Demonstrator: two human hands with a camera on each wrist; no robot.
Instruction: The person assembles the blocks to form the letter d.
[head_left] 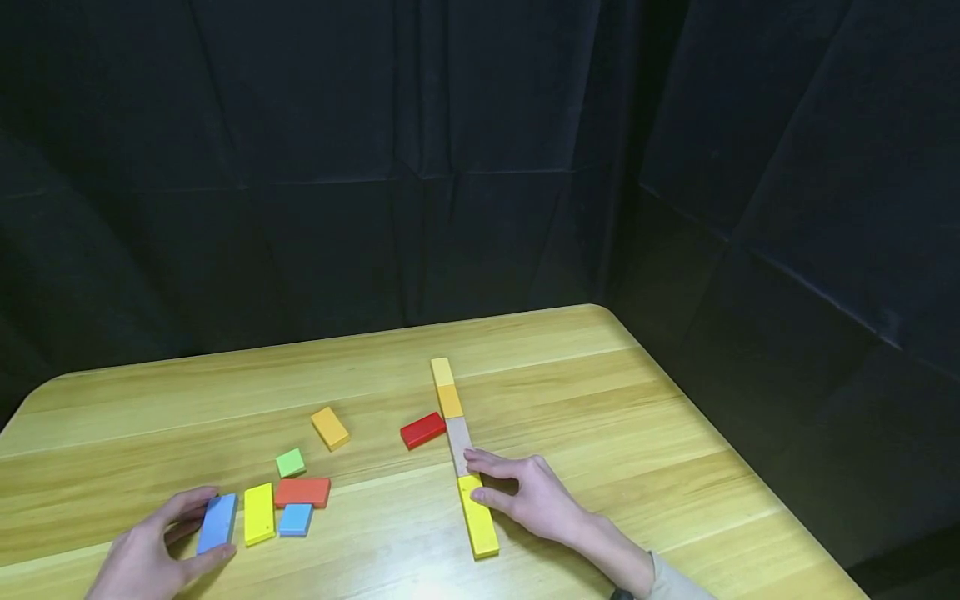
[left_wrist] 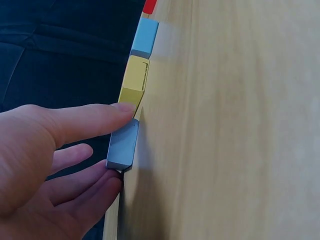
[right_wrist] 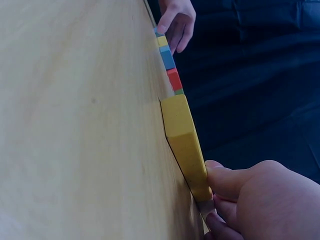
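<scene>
At the left of the head view, my left hand (head_left: 161, 542) pinches a blue rectangular block (head_left: 217, 523) between thumb and fingers. In the left wrist view the thumb lies at one end of this blue block (left_wrist: 123, 145), the fingertips at the other. My right hand (head_left: 532, 496) rests on a line of blocks, its thumb on a long yellow block (head_left: 480, 525) and fingertips on a pale grey block (head_left: 459, 442). Beyond these, the line holds an orange block (head_left: 450, 402) and a pale yellow block (head_left: 442, 372). The right wrist view shows the thumb against the yellow block (right_wrist: 187, 150).
Beside the left hand lie another yellow block (head_left: 259, 515), an orange-red block (head_left: 311, 492), a small blue block (head_left: 296, 520) and a green block (head_left: 290, 462). Farther off are an orange block (head_left: 331, 428) and a red block (head_left: 422, 430) beside the line. Dark curtains (head_left: 300, 208) hang behind the wooden table (head_left: 600, 400).
</scene>
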